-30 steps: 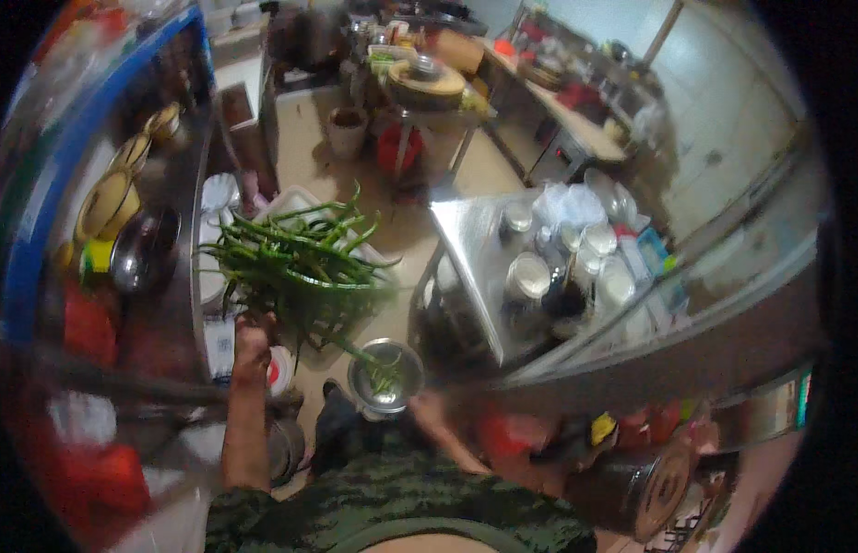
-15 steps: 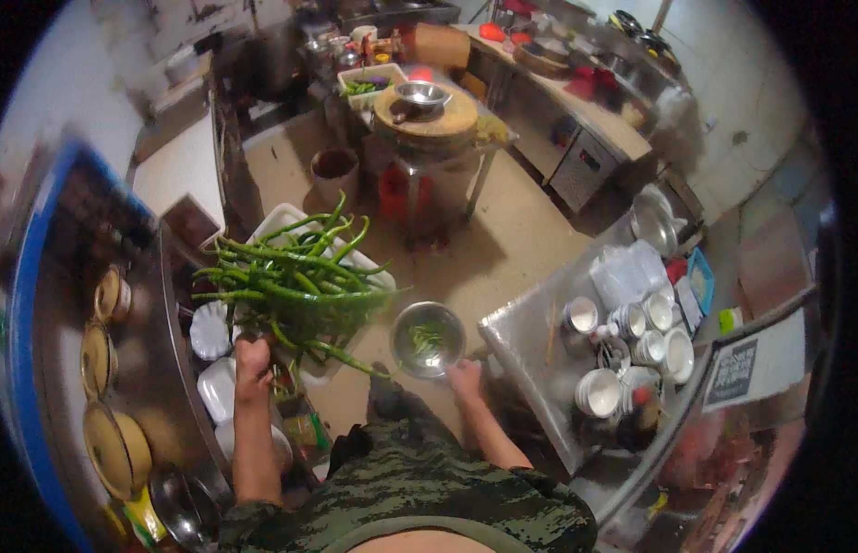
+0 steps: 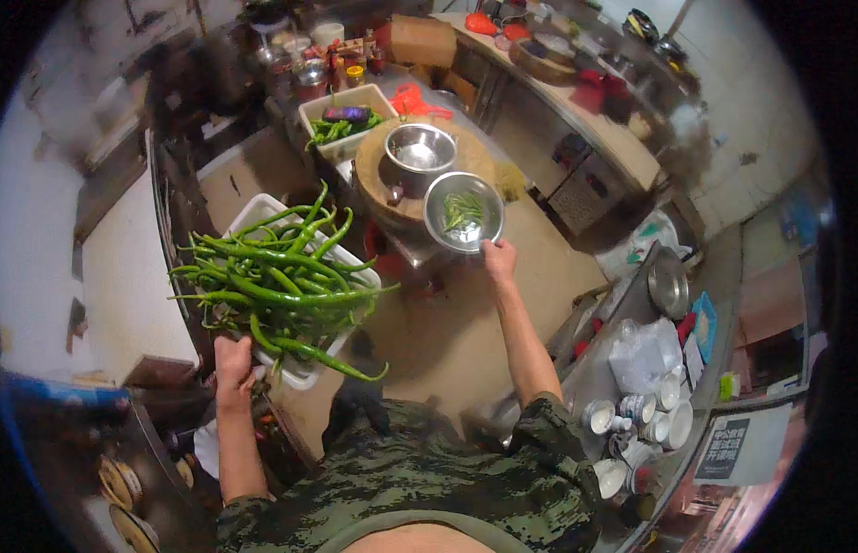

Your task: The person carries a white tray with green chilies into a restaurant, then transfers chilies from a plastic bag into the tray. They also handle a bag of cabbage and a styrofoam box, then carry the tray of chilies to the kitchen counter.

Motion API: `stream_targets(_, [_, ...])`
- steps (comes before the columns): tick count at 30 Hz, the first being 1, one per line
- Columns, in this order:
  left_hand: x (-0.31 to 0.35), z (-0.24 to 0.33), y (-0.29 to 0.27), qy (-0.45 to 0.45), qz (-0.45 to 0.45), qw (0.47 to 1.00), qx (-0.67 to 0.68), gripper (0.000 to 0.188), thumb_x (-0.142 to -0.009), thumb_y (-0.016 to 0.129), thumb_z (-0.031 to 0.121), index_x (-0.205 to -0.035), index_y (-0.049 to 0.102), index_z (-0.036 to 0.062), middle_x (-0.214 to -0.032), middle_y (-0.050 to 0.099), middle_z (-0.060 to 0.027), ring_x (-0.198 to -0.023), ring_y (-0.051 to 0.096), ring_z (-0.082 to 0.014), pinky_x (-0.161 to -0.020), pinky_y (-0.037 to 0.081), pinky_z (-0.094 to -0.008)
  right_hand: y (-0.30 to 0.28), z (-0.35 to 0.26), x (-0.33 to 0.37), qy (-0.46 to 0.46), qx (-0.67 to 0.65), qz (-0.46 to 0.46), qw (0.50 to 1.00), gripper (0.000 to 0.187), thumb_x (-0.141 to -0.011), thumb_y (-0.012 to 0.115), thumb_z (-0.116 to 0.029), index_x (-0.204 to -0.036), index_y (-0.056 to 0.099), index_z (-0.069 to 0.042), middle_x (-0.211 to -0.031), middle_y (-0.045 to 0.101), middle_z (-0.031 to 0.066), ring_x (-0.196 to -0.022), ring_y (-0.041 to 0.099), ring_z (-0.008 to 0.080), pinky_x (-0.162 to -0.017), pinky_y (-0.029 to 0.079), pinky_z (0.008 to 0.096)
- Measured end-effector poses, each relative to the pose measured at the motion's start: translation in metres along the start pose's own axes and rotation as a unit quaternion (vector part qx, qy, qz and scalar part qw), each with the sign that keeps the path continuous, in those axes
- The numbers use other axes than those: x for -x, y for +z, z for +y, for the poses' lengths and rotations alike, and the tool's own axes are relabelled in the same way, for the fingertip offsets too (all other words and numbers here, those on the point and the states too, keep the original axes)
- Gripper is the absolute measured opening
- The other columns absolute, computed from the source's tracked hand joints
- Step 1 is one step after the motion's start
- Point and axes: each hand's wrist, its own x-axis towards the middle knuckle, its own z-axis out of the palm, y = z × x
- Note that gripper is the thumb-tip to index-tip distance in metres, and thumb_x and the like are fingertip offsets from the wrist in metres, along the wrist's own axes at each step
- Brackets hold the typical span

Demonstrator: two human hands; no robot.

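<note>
My left hand [image 3: 233, 362] is closed on the near edge of a white plastic basket [image 3: 311, 376]. Long green chili peppers [image 3: 277, 276] are heaped in it, several hanging over its rim. With my right hand [image 3: 500, 259] I grip the rim of a metal bowl [image 3: 493, 214], held out ahead at arm's length. Green pepper pieces [image 3: 462, 211] lie in the bottom of that bowl. Just beyond it, a second metal bowl [image 3: 420, 147] rests on a round wooden chopping block [image 3: 369, 152].
Left of the block is a white bin [image 3: 304, 115] with green peppers and a dark purple package. Bottles and jars [image 3: 355, 72] stand behind. A long counter [image 3: 585, 120] runs along the far right. White bowls [image 3: 664, 392] crowd a metal table at right. A pale worktop [image 3: 124, 267] lies left.
I have moved forward toward the chopping block. My right hand has carried the metal bowl up and ahead, to the block's near edge. The basket stays in my left hand.
</note>
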Motion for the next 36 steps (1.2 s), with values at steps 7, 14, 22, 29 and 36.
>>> stream_targets(7, [-0.170,0.118,0.112,0.056,-0.023,0.997,-0.052,0.027,-0.075,0.062,0.013,-0.056,0.046,0.0025,-0.054,0.040,0.0034,-0.041,0.032,-0.0085,-0.034,0.021,-0.0336,0.093,-0.059,-0.167,0.075,0.024,0.014,0.997,0.022,-0.080,0.057,-0.007,-0.094,0.058,0.009,-0.076,0.058,0.0114,-0.056,0.060,0.0206,-0.044,0.056,0.0337])
stream_targets(14, [-0.280,0.223,0.223,0.143,-0.109,0.979,0.098,0.017,-0.072,0.062,0.005,-0.059,0.056,-0.0036,-0.062,0.056,-0.0074,-0.050,0.052,-0.0141,-0.043,0.039,-0.0323,0.110,-0.048,-0.265,0.096,0.109,-0.119,0.982,0.020,-0.082,0.056,-0.008,-0.064,0.058,0.002,-0.051,0.057,0.0099,-0.041,0.056,0.0166,-0.037,0.042,0.0305])
stream_targets(22, [-0.384,0.323,0.385,0.113,-0.202,0.965,0.122,0.019,-0.069,0.060,0.000,-0.084,0.060,-0.0107,-0.078,0.063,-0.0120,-0.063,0.060,-0.0198,-0.053,0.046,-0.0333,0.064,-0.109,-0.330,0.027,0.246,-0.103,0.964,0.038,-0.082,0.067,-0.029,-0.088,0.064,0.008,-0.069,0.065,0.0116,-0.062,0.064,0.0160,-0.054,0.052,0.0303])
stream_targets(29, [-0.510,0.342,0.537,0.078,-0.250,0.964,0.054,0.012,-0.067,0.063,0.001,-0.075,0.060,-0.0078,-0.068,0.061,-0.0127,-0.055,0.057,-0.0203,-0.046,0.044,-0.0350,0.104,-0.180,-0.402,-0.061,0.073,-0.110,0.989,0.060,-0.091,0.056,-0.032,-0.133,0.036,0.007,-0.120,0.055,0.0206,-0.104,0.061,0.0255,-0.078,0.053,0.0330])
stream_targets(36, [-0.610,0.285,0.649,0.063,-0.241,0.965,0.079,0.014,-0.071,0.055,-0.006,-0.083,0.061,-0.0083,-0.075,0.064,-0.0110,-0.060,0.061,-0.0207,-0.047,0.046,-0.0378,0.165,-0.114,-0.514,0.072,-0.043,0.001,0.996,0.050,-0.090,0.059,-0.027,-0.126,0.042,0.003,-0.115,0.055,0.0132,-0.098,0.059,0.0230,-0.071,0.052,0.0325])
